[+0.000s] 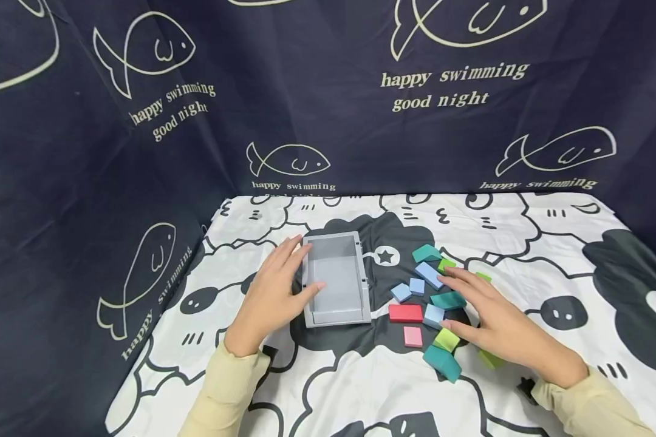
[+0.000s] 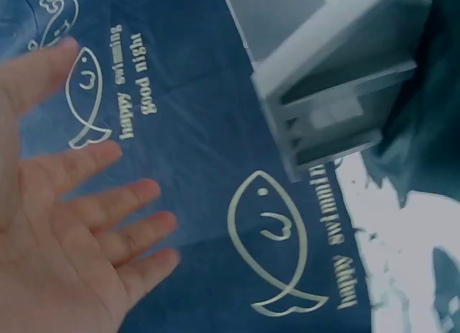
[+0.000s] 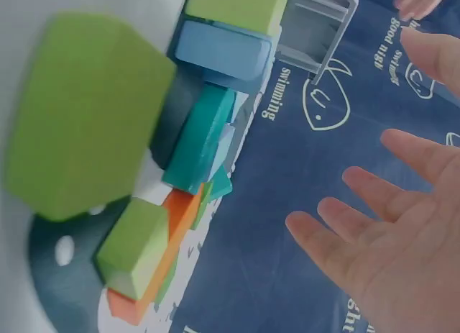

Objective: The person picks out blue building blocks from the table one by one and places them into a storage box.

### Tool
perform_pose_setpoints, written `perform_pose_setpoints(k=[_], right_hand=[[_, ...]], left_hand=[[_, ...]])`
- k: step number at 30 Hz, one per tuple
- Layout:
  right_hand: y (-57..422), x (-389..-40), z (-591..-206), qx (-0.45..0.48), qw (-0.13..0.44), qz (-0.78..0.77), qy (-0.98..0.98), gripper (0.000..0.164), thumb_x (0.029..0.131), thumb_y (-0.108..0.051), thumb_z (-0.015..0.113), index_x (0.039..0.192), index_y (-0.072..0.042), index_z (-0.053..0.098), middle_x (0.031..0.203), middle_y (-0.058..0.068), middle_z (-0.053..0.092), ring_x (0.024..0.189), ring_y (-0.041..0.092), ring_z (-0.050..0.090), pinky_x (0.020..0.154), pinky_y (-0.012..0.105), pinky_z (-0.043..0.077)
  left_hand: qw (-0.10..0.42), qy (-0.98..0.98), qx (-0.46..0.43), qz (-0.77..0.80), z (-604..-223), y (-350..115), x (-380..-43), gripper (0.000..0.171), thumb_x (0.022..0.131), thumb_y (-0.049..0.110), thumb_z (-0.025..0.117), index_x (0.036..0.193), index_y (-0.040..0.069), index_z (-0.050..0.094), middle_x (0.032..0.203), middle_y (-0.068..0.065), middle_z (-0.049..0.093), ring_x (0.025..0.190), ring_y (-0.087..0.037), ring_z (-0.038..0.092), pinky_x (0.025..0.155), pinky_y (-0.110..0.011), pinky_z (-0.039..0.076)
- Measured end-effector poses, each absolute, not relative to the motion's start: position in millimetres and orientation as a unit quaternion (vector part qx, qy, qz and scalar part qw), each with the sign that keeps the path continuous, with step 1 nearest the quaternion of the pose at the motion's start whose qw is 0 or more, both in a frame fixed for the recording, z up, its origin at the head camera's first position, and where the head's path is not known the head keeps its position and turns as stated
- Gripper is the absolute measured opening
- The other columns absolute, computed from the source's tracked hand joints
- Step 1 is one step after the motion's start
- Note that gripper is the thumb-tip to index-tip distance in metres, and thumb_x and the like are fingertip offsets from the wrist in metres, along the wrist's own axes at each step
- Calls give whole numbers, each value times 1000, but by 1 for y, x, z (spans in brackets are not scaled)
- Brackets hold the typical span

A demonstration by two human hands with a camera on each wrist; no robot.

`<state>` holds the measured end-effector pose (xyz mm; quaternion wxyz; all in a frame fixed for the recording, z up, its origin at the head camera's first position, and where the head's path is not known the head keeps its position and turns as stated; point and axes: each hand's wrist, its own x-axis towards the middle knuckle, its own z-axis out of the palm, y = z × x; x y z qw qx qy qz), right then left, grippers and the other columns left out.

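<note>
A shallow grey box (image 1: 336, 285) lies with its hollow side up on the patterned cloth. My left hand (image 1: 276, 285) hovers at the box's left side, its thumb and fingertips overlapping the rim in the head view; the left wrist view shows the palm (image 2: 72, 261) bare with fingers spread. Over the right part of a scatter of toy blocks is my right hand (image 1: 497, 315), fingers extended and holding nothing. Among the blocks are a red one (image 1: 406, 313), a pink one (image 1: 412, 336), a blue one (image 1: 429, 275) and a teal one (image 1: 443, 362). My right hand partly hides some.
In the right wrist view, an orange block (image 3: 172, 247) and a large green block (image 3: 90, 117) lie on the cloth. A white and dark cartoon cloth (image 1: 317, 388) covers the table. Dark blue curtains (image 1: 361, 121) with fish prints hang behind and at the left.
</note>
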<state>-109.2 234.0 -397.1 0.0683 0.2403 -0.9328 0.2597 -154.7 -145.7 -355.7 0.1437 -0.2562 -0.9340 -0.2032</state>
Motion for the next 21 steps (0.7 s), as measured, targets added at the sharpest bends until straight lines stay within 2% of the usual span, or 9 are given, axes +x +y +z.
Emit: perform_pose_setpoints(k=[3, 7, 12, 14, 16, 21], right_hand=[[235, -116, -392, 247, 64, 255, -933, 72, 82, -36, 73, 142, -13, 41, 148, 11, 32, 130, 33, 29, 92, 63, 39], [239, -129, -380, 257, 77, 256, -929, 75, 80, -35, 75, 142, -12, 40, 146, 14, 33, 128, 35, 32, 91, 65, 38], [242, -138, -373, 253, 75, 258, -929, 80, 79, -36, 76, 143, -10, 37, 144, 16, 34, 127, 34, 33, 93, 65, 37], [242, -140, -374, 247, 67, 258, -932, 83, 78, -38, 75, 144, -10, 35, 143, 16, 35, 126, 33, 34, 94, 64, 37], [240, -143, -376, 240, 58, 257, -934, 84, 79, -40, 75, 145, -10, 33, 142, 15, 37, 125, 31, 36, 95, 62, 38], [234, -151, -386, 245, 47, 254, -935, 72, 79, -34, 75, 138, -8, 43, 133, 11, 49, 114, 25, 49, 89, 54, 47]], left_hand=[[111, -943, -208, -234, -362, -148, -161, 65, 88, 50, 59, 137, 9, 49, 145, -11, 39, 130, -26, 32, 101, -55, 38], [86, -950, -146, -263, -375, -152, -172, 59, 87, 46, 61, 131, 8, 55, 138, -9, 48, 124, -26, 42, 95, -55, 43], [84, -941, -91, -314, -397, -153, -183, 48, 85, 37, 67, 120, 4, 63, 113, -9, 63, 97, -22, 58, 77, -45, 51], [87, -935, -77, -336, -405, -152, -185, 43, 84, 33, 70, 115, 3, 66, 99, -7, 67, 85, -19, 60, 69, -40, 52], [91, -929, -69, -351, -411, -151, -187, 39, 83, 30, 71, 110, 2, 68, 88, -6, 68, 78, -15, 60, 67, -38, 52], [87, -920, -65, -376, -419, -151, -190, 34, 84, 27, 70, 106, 2, 70, 79, -5, 68, 72, -13, 60, 67, -38, 54]])
